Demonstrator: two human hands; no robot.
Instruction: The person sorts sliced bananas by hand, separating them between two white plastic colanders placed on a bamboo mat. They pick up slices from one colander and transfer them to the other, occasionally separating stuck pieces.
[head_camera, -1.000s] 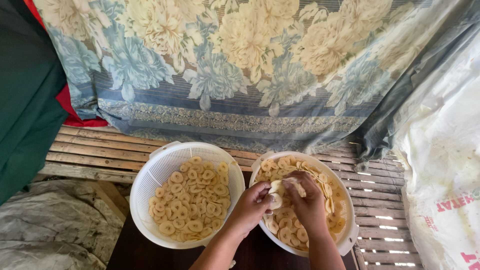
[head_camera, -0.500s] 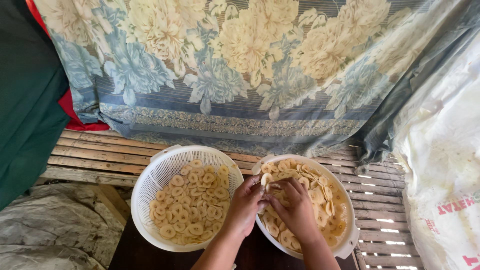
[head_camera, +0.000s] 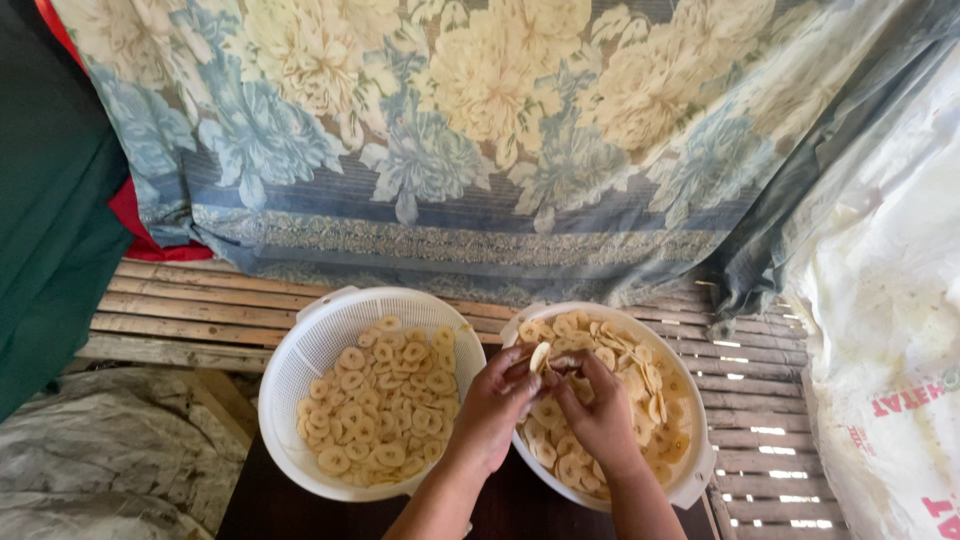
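Over right bowl (head_camera: 690, 480), both hands (head_camera: 500, 405) (head_camera: 598, 415) pinch pale slice (head_camera: 540, 356); white sack (head_camera: 880, 330) beside.

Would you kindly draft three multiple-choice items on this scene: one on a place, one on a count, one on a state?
1. Where are both hands working?
A. Over the right basket
B. Over the grey sheet at lower left
C. Against the floral cloth

2. How many white baskets of round slices are in view?
A. One
B. Two
C. Four

3. What is the state of the left hand?
A. Flat and empty on the slats
B. Out of view
C. Fingers pinching a pale slice

Answers:
1 A: the left hand and right hand meet above the right basket, not the left basket.
2 B: two white baskets stand side by side on the slatted platform.
3 C: a pale slice stands up from the left hand's fingers.
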